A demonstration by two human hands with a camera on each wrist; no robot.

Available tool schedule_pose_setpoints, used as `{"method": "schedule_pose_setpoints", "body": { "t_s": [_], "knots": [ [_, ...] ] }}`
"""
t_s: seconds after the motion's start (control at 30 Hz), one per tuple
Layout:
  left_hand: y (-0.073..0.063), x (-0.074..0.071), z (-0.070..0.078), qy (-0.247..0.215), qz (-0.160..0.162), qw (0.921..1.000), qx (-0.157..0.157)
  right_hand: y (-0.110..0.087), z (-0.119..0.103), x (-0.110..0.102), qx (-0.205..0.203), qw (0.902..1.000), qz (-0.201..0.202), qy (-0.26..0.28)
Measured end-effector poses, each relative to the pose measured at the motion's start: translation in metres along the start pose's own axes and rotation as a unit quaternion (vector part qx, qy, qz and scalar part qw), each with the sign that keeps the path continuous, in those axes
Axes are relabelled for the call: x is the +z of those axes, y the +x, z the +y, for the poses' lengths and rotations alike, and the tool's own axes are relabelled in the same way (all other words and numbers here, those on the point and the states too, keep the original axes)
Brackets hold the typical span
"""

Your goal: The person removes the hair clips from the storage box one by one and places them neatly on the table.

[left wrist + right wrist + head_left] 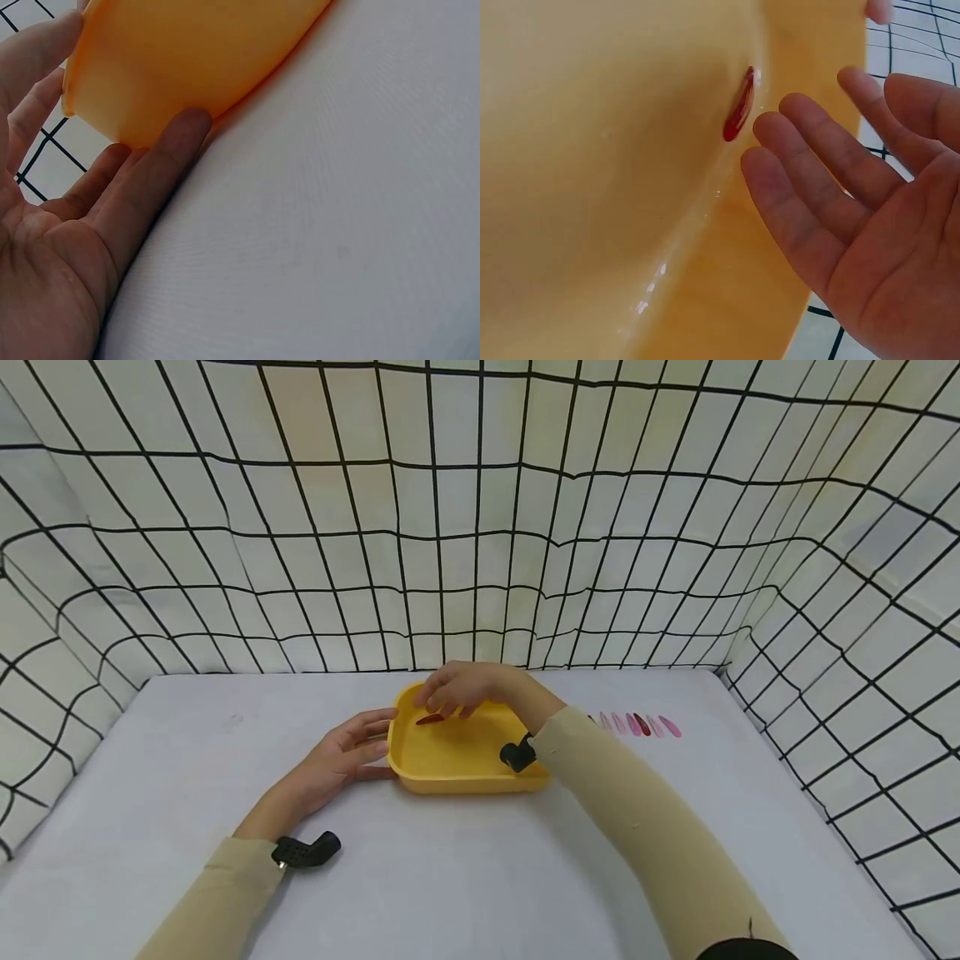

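Observation:
A yellow tray [472, 782] stands on the white table. My left hand [333, 764] touches its left side with fingers spread; in the left wrist view the thumb [184, 139] lies against the outer wall. A dark red snap hair clip [740, 106] rests inside the tray near the wall. Over the tray's far left part is my right hand [468, 685], its fingers extended and slightly bent. In the right wrist view those fingers [810, 217] are beside the clip, with nothing between them.
To the right of the tray, several pink and red hair clips [641, 724] lie in a row, partly hidden by the right sleeve. A black wire grid [480, 535] with white cloth behind it rises at the back and both sides.

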State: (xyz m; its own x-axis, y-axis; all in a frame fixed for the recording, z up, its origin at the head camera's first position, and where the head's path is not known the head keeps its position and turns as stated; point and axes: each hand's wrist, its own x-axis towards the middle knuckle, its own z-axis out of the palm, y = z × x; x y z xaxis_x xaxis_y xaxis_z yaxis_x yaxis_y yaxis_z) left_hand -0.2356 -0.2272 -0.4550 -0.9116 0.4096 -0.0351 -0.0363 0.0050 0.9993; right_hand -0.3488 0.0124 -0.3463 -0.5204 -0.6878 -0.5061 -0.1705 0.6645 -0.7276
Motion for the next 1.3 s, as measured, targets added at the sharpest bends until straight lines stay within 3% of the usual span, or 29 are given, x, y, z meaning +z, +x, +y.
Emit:
{"method": "schedule_pose_setpoints", "body": {
  "t_s": [0.17,0.67,0.9,1.13,1.3],
  "knots": [
    [0.0,0.001,0.0,-0.002,-0.005,1.0,0.003,0.007,0.004,0.003,0.021,0.9995,-0.021,-0.012],
    [-0.002,-0.001,0.001,0.002,-0.003,1.0,0.003,0.009,0.003,0.012,0.065,0.9935,-0.009,-0.093],
    [-0.002,-0.001,0.0,0.0,0.0,1.0,-0.001,0.02,-0.002,0.019,0.087,0.9846,-0.016,-0.151],
    [-0.001,0.001,0.001,-0.003,0.002,1.0,-0.003,0.029,-0.007,0.029,0.125,0.9726,0.025,-0.194],
    [-0.002,0.002,0.002,-0.005,0.001,1.0,-0.002,0.032,-0.008,0.034,0.136,0.9668,0.018,-0.216]
  ]
}}
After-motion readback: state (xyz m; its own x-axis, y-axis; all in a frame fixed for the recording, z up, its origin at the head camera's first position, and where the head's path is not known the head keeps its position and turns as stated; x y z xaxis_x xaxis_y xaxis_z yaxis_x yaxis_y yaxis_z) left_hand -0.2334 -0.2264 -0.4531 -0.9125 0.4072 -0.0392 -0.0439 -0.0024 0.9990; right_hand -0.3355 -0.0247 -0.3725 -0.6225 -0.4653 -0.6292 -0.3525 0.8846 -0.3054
